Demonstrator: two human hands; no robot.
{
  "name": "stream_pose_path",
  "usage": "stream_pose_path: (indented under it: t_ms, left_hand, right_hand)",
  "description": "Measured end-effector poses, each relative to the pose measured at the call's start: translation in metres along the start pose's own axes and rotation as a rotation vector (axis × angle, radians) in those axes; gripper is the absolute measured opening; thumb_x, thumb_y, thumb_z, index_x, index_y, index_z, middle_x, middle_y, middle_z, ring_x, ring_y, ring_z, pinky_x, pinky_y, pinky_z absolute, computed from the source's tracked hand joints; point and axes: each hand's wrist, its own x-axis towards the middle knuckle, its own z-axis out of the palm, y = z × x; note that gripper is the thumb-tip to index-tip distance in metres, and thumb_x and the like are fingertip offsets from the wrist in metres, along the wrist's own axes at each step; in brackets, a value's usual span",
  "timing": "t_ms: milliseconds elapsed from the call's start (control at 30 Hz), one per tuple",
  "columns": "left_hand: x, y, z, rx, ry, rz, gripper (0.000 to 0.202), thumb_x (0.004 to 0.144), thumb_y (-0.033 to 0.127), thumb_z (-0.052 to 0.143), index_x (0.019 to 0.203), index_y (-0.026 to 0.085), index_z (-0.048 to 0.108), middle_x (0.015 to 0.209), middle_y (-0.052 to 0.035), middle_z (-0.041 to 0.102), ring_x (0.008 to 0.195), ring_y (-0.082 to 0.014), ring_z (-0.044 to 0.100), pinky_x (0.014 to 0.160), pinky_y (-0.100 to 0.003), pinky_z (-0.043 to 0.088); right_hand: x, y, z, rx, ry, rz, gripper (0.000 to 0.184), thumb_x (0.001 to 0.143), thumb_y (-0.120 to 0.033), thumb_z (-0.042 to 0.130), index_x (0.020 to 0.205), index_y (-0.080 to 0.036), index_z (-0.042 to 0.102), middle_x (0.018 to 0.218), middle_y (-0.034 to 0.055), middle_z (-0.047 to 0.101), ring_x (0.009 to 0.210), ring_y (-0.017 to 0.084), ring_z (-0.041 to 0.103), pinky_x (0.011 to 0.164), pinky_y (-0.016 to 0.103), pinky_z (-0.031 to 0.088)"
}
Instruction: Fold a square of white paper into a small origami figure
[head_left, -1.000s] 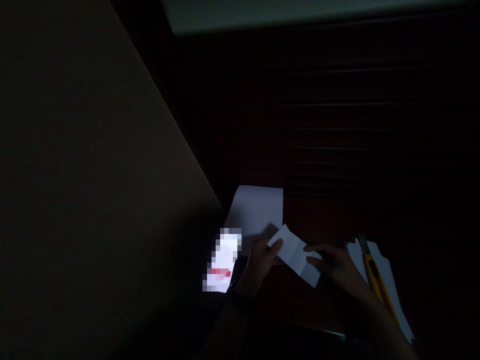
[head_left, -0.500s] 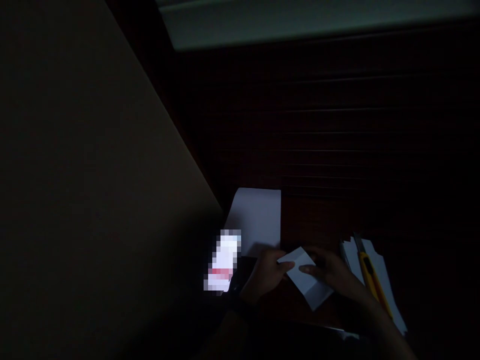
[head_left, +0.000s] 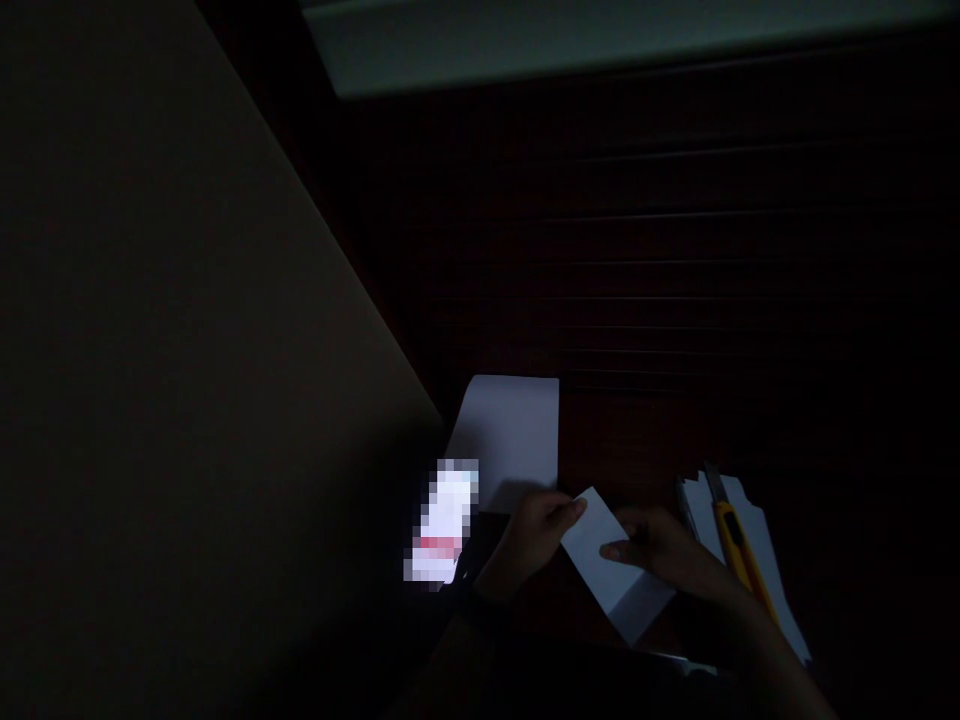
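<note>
A small white piece of paper [head_left: 604, 555] with a crease near its lower end is held between both hands, above the dark wooden surface. My left hand [head_left: 536, 535] pinches its upper left corner, thumb on top. From the right, my right hand [head_left: 660, 550] grips the opposite edge, its thumb lying on the paper's face and its other fingers partly hidden behind. To the right of my right hand, a yellow utility knife [head_left: 739, 550] with its blade out rests on a stack of cut white paper [head_left: 772, 545].
A larger white sheet [head_left: 517, 435] lies beyond my left hand. Left of that hand glows a blurred-out phone screen [head_left: 444, 520]. A pale wall [head_left: 187, 400] slopes along the left side. Dark ridged wood panelling [head_left: 637, 240] stands behind. The room is very dim.
The held paper has turned slightly and shows a longer flat face, its lower end further down. My left thumb has shifted to the upper corner.
</note>
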Motion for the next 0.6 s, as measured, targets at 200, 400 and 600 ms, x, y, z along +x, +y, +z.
stream_pose_path:
  t_ms: [200, 400, 600]
  left_hand:
    - [0.0020, 0.0017, -0.0014, -0.184, 0.025, -0.078, 0.037, 0.077, 0.044, 0.056, 0.102, 0.016, 0.060, 0.092, -0.0079, 0.065, 0.075, -0.0204, 0.064, 0.054, -0.026, 0.051]
    - [0.0020, 0.0008, -0.0026, -0.180, 0.044, -0.086, 0.036, 0.079, 0.045, 0.054, 0.089, 0.012, 0.064, 0.084, -0.0097, 0.067, 0.073, -0.0209, 0.065, 0.059, -0.029, 0.054]
    - [0.0010, 0.0021, -0.0031, -0.124, 0.055, -0.059, 0.033, 0.077, 0.043, 0.058, 0.086, 0.012, 0.066, 0.081, -0.0088, 0.068, 0.072, -0.0203, 0.065, 0.055, -0.026, 0.053]
  right_hand:
    - [0.0071, 0.0058, -0.0021, 0.139, 0.205, 0.008, 0.034, 0.076, -0.040, 0.062, 0.099, -0.015, 0.064, 0.073, 0.0034, 0.067, 0.061, 0.016, 0.058, 0.053, 0.024, 0.042]
    - [0.0079, 0.0089, -0.0033, 0.204, 0.223, 0.014, 0.036, 0.079, -0.042, 0.058, 0.104, -0.016, 0.064, 0.077, 0.0031, 0.066, 0.063, 0.016, 0.058, 0.056, 0.024, 0.040]
    - [0.0051, 0.0083, -0.0054, 0.075, 0.129, 0.031, 0.040, 0.077, -0.045, 0.058, 0.105, -0.017, 0.064, 0.072, 0.0025, 0.067, 0.061, 0.017, 0.058, 0.053, 0.025, 0.039]
